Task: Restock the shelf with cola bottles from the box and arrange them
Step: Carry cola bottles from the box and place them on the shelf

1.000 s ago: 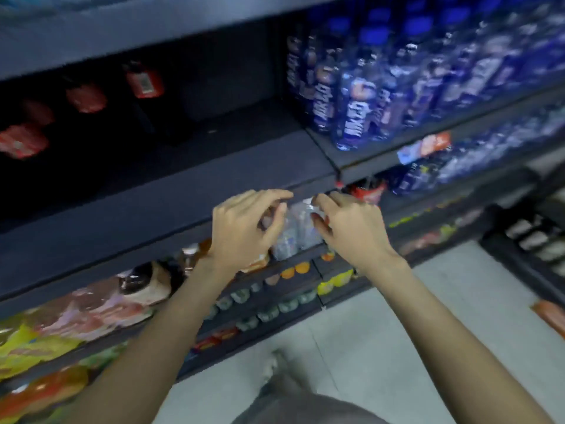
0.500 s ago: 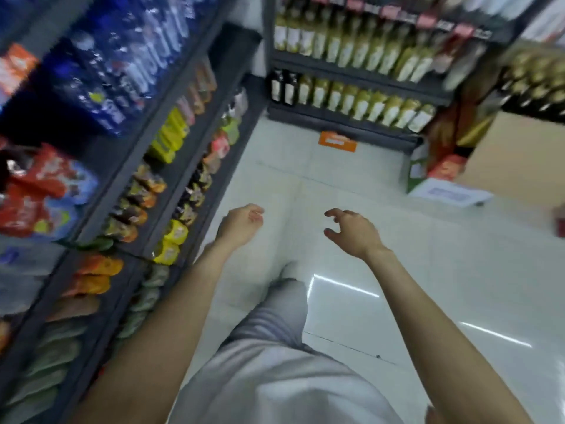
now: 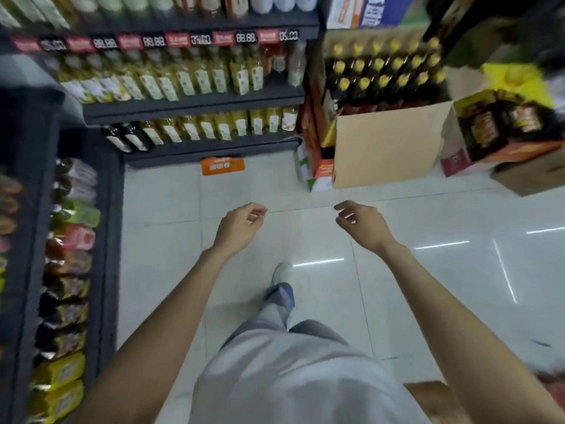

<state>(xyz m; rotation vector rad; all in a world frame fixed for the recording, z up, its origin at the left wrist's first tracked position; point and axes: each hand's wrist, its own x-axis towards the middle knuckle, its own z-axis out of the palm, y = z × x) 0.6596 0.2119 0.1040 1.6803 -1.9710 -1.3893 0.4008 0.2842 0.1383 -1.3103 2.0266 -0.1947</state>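
My left hand (image 3: pixel 238 228) and my right hand (image 3: pixel 362 224) hang in front of me over the white tiled floor, both loosely curled and holding nothing. No cola bottle shows clearly in this view. A corner of a brown cardboard box (image 3: pixel 428 396) peeks out at the bottom right beside my right forearm; its contents are hidden. The shelf unit (image 3: pixel 107 228) that I faced a moment ago runs down the left edge, packed with snack bags.
Straight ahead stand shelves of yellow-labelled bottles (image 3: pixel 195 84). A tall cardboard box (image 3: pixel 385 145) of dark yellow-capped bottles and more cartons (image 3: pixel 501 133) sit on the floor at the right. An orange floor sign (image 3: pixel 222 166) lies at the shelf base.
I have turned away from the shelf to face the aisle. My hands left the shelf edge and the clear wrapped item, and now hang free and apart.
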